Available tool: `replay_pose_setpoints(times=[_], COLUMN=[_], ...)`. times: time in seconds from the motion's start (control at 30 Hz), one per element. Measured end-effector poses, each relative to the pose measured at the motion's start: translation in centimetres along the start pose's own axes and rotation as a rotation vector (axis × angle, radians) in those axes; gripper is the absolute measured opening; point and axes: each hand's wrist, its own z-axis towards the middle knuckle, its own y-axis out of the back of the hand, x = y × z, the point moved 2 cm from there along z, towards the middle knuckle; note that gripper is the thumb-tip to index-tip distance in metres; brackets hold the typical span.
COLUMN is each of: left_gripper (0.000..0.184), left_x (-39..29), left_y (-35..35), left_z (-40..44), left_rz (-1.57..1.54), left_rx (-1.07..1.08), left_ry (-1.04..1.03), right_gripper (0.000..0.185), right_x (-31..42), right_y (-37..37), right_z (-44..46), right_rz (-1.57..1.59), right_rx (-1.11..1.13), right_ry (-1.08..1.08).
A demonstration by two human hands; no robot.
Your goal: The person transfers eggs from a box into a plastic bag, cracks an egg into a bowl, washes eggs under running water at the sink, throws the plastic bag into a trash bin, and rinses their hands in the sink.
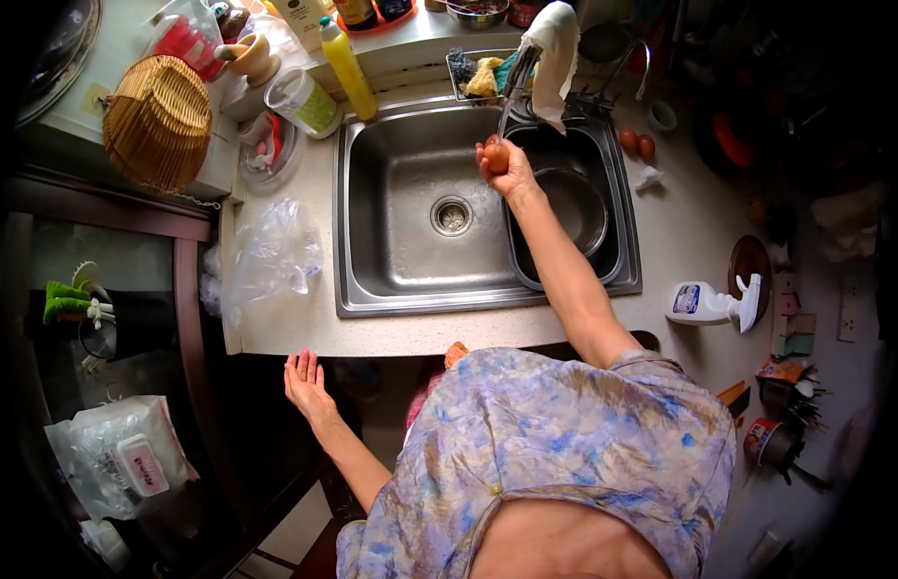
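Note:
My right hand (508, 172) is closed around a brown egg (497, 157) above the divider between the two sink basins. What looks like a thin stream of water (503, 124) falls onto it from the faucet, which has a pale cloth (553, 60) draped over it. Below my right forearm, a dark round pan or bowl (592, 220) sits in the right basin. My left hand (306, 384) hangs just off the counter's front edge, fingers stretched out and holding nothing. Two more brown eggs (637, 145) lie on the counter right of the sink.
The left steel basin (396, 246) has a round drain. Left of the sink lies a clear plastic bag (275, 256), with a plastic tub (302, 102) and a yellow bottle (349, 72) behind. A white spray bottle (714, 302) lies on the right counter. Sponges (484, 77) fill a rack behind.

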Motion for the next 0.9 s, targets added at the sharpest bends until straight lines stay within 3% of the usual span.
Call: replay_pose_setpoints(times=[0.17,0.23,0.33,0.6,0.67,0.73,0.83,0.9], left_gripper=[0.042,0.041,0.040,0.036,0.036,0.035,0.033,0.033], left_x=[0.2,0.3,0.2,0.4,0.5,0.7,0.6,0.4], left_y=[-0.4,-0.7,-1.0,-1.0,-1.0,-0.9,-1.5,-1.9], left_z=[0.0,0.0,-0.1,-0.3,-0.3,-0.4,-0.4,-0.5], left_rz=[0.000,0.005,0.002,-0.006,-0.010,-0.011,-0.006,-0.006], left_rx=[0.003,0.003,0.021,0.048,0.045,0.041,0.051,0.053], left_ry=[0.016,0.022,0.020,0.027,0.033,0.041,0.046,0.054], right_gripper=[0.023,0.026,0.027,0.028,0.025,0.022,0.024,0.024], right_x=[0.0,-0.4,-1.0,-0.5,-0.9,-1.2,-0.8,-0.7], right_y=[0.9,0.1,-1.6,-0.6,-0.8,-1.0,-0.6,-0.7], right_z=[0.0,-0.1,-0.5,-1.1,-2.5,-3.3,-3.6,-4.2], right_rz=[0.024,0.071,0.105,0.210,0.009,-0.056,-0.166,-0.186], right_rx=[0.140,-0.087,-0.170,-0.107,0.039,0.027,0.216,0.408], right_ry=[-0.125,-0.008,0.102,0.023,-0.063,-0.047,-0.037,-0.164])
